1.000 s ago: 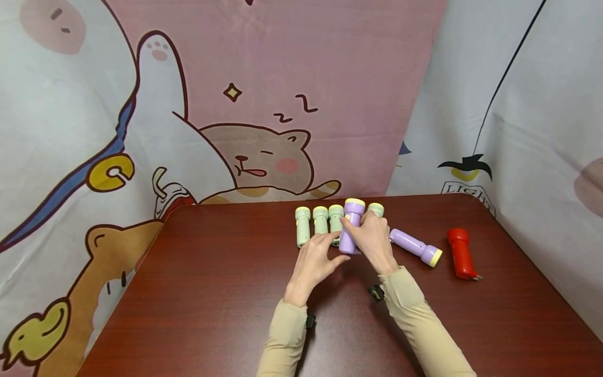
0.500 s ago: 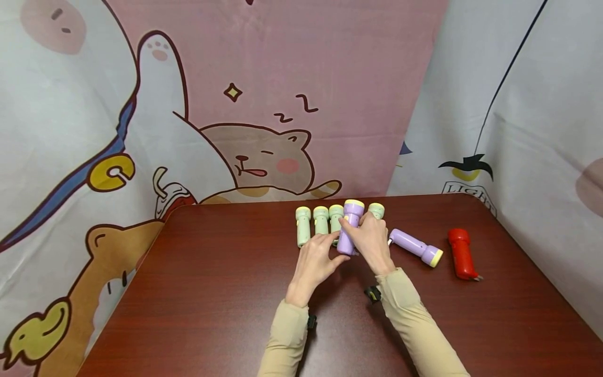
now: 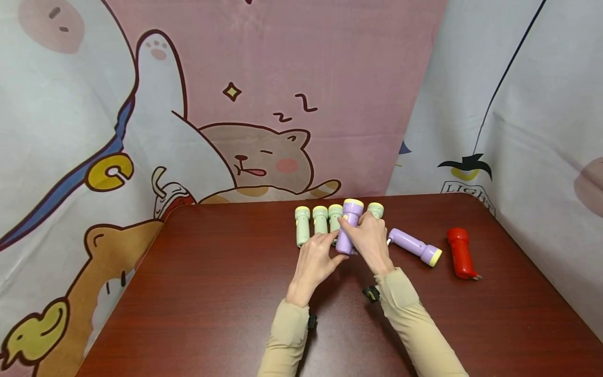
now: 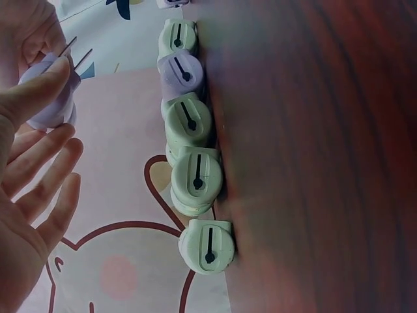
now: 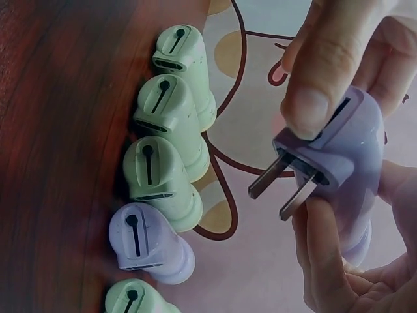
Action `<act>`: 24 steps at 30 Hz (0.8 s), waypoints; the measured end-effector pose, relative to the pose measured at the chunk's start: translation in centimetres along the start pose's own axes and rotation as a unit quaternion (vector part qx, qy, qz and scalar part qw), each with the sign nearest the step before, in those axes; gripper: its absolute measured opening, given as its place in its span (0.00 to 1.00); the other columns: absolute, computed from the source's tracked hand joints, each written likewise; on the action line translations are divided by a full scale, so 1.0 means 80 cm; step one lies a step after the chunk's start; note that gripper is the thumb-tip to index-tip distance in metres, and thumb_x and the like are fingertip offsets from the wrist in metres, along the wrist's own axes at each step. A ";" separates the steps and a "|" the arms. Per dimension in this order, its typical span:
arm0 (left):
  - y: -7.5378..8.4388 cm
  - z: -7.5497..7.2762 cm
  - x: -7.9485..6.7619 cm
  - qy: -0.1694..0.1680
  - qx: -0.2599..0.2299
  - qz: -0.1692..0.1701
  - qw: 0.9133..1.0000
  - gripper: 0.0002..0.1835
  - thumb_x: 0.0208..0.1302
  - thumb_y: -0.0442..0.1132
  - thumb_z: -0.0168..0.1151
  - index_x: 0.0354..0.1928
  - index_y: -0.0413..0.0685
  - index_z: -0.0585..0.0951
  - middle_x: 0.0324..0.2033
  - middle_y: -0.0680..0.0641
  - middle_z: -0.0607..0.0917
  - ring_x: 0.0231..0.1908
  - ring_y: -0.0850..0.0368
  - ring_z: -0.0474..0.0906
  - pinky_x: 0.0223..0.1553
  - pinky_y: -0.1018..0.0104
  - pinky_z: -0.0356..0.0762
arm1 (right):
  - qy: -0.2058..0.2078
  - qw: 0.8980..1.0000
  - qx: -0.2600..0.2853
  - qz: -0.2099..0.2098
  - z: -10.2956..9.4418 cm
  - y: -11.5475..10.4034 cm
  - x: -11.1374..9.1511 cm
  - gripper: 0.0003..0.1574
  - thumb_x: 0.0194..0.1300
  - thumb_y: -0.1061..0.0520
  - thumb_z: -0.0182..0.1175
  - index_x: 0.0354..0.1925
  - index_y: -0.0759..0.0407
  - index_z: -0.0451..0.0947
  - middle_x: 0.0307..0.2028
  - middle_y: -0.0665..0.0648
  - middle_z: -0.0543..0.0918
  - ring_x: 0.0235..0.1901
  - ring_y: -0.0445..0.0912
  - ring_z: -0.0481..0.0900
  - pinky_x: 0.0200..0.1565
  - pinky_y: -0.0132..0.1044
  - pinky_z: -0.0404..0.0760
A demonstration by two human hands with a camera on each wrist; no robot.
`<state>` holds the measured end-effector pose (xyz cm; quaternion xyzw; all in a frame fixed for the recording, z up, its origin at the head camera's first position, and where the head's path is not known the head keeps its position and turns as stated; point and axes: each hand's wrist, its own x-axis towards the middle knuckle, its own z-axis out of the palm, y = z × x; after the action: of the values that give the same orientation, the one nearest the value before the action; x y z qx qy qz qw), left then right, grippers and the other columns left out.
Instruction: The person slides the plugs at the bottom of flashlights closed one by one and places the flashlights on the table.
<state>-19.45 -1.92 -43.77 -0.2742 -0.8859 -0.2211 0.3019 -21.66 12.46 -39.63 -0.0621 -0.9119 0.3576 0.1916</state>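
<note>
Reddish-brown table (image 3: 207, 293) stands before cartoon-printed cloth (image 3: 367, 94); left hand (image 3: 314, 262) and right hand (image 3: 372, 240) both pinch a purple flashlight (image 5: 359, 153).

Left grip (image 3: 313, 263) pinched, right grip (image 3: 371, 242) curled — close together

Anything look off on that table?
Loose purple flashlight lies slanted, lens end rightward, right of a row of flashlights whose lens ends point away. Red flashlight sits apart with metal prongs out, like the held purple flashlight; wrist views show none out in the row. No spill or damage visible.
</note>
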 end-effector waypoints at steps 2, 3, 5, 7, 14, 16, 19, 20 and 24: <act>0.000 0.000 0.000 0.003 0.000 0.002 1.000 0.31 0.44 0.49 0.77 0.51 0.45 0.81 0.39 0.50 0.88 0.37 0.59 0.83 0.39 0.68 0.80 | 0.001 1.000 0.002 0.000 0.000 -0.001 0.000 0.31 0.54 0.38 0.65 0.15 0.57 0.66 0.11 0.49 0.65 0.16 0.47 0.68 0.16 0.35 0.64; 0.000 0.000 0.000 0.005 0.000 0.004 1.000 0.31 0.44 0.48 0.77 0.51 0.45 0.81 0.39 0.50 0.88 0.37 0.59 0.83 0.39 0.68 0.80 | 0.002 1.000 0.002 0.000 0.000 -0.001 0.000 0.30 0.54 0.38 0.65 0.15 0.57 0.66 0.11 0.49 0.65 0.16 0.47 0.69 0.16 0.35 0.64; -0.001 0.000 0.000 0.008 0.000 0.007 1.000 0.31 0.43 0.48 0.77 0.51 0.45 0.81 0.38 0.49 0.88 0.37 0.59 0.83 0.38 0.68 0.79 | 0.002 1.000 0.001 -0.001 0.000 -0.002 0.000 0.31 0.54 0.37 0.65 0.15 0.57 0.66 0.11 0.49 0.65 0.16 0.47 0.68 0.16 0.35 0.63; -0.001 0.000 0.000 0.010 0.000 0.008 1.000 0.31 0.43 0.48 0.77 0.51 0.45 0.81 0.37 0.49 0.88 0.36 0.59 0.82 0.38 0.69 0.79 | 0.002 1.000 0.000 -0.002 0.000 -0.003 0.000 0.31 0.54 0.37 0.65 0.15 0.57 0.66 0.11 0.49 0.65 0.16 0.47 0.68 0.16 0.35 0.64; -0.003 -0.002 0.000 0.008 -0.004 0.008 1.000 0.30 0.43 0.47 0.77 0.51 0.44 0.81 0.37 0.49 0.88 0.37 0.59 0.83 0.39 0.69 0.80 | 0.001 1.000 -0.003 -0.002 0.001 -0.005 -0.001 0.31 0.54 0.35 0.64 0.16 0.58 0.66 0.13 0.50 0.65 0.17 0.48 0.68 0.17 0.36 0.64; -0.003 -0.003 0.000 0.009 -0.007 0.010 1.000 0.30 0.43 0.47 0.77 0.51 0.43 0.82 0.36 0.48 0.88 0.36 0.58 0.83 0.39 0.69 0.80 | 0.003 1.000 -0.004 -0.003 0.001 -0.006 -0.001 0.31 0.54 0.35 0.64 0.17 0.57 0.66 0.13 0.50 0.66 0.17 0.49 0.68 0.18 0.36 0.64; -0.004 -0.003 -0.001 0.017 -0.006 0.017 1.000 0.30 0.43 0.47 0.78 0.50 0.43 0.82 0.35 0.48 0.88 0.36 0.58 0.83 0.38 0.68 0.80 | 0.004 1.000 -0.006 -0.006 0.002 -0.006 -0.002 0.31 0.54 0.35 0.64 0.17 0.57 0.66 0.14 0.51 0.67 0.17 0.49 0.69 0.18 0.36 0.65; -0.005 -0.003 -0.001 0.020 -0.006 0.019 1.000 0.30 0.42 0.46 0.78 0.50 0.43 0.82 0.35 0.48 0.88 0.35 0.59 0.83 0.38 0.68 0.80 | 0.005 1.000 -0.008 -0.006 0.002 -0.006 -0.002 0.31 0.54 0.35 0.64 0.17 0.58 0.67 0.14 0.51 0.67 0.17 0.50 0.69 0.19 0.36 0.65; -0.007 -0.003 -0.001 0.029 0.004 0.025 0.999 0.29 0.42 0.47 0.78 0.49 0.44 0.83 0.35 0.50 0.88 0.35 0.59 0.83 0.37 0.69 0.80 | 0.001 1.000 -0.011 -0.003 0.002 -0.007 -0.003 0.32 0.54 0.34 0.63 0.19 0.58 0.68 0.15 0.53 0.70 0.18 0.51 0.71 0.19 0.37 0.66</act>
<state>-19.61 -2.49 -43.75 -0.2887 -0.8706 -0.2176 0.3336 -21.50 11.88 -39.40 -0.0620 -0.9159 0.3464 0.1930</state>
